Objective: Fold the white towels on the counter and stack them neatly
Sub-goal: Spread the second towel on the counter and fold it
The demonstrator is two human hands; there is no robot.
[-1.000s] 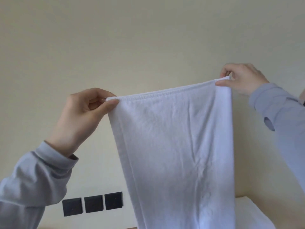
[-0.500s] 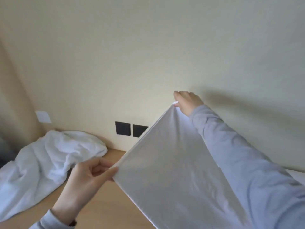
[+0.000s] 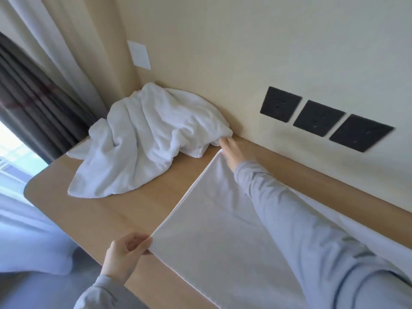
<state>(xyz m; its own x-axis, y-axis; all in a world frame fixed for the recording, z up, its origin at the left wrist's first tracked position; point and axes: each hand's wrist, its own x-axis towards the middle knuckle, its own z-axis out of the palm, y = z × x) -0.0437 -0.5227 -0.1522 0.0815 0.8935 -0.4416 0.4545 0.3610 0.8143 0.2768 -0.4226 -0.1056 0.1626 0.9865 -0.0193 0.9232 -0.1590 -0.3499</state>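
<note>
1. The towel (image 3: 223, 237) is spread on the bench (image 3: 124, 210). Its body lies to the right of both hands and passes under the right forearm.
2. The left hand (image 3: 124, 255) is closed in a pinch on the near corner of the towel, thumb over fingers, close to the front edge of the bench.
3. The right hand (image 3: 234, 152) is reached across to the far corner, beside the wall. Only its back is shown, so it cannot be told whether the corner is pinched or merely pressed down.
4. The held edge is drawn taut between the two corners and runs from the front of the bench to the wall. The left hand is the nearer to the body.
5. The heap of unfolded towels (image 3: 147, 143) lies to the left of the far corner, and the right fingertips are touching it or just beside it.
6. Judgement: the coming fold is governed by this edge, which is to be carried rightward over the body of the cloth, away from the heap.
</note>
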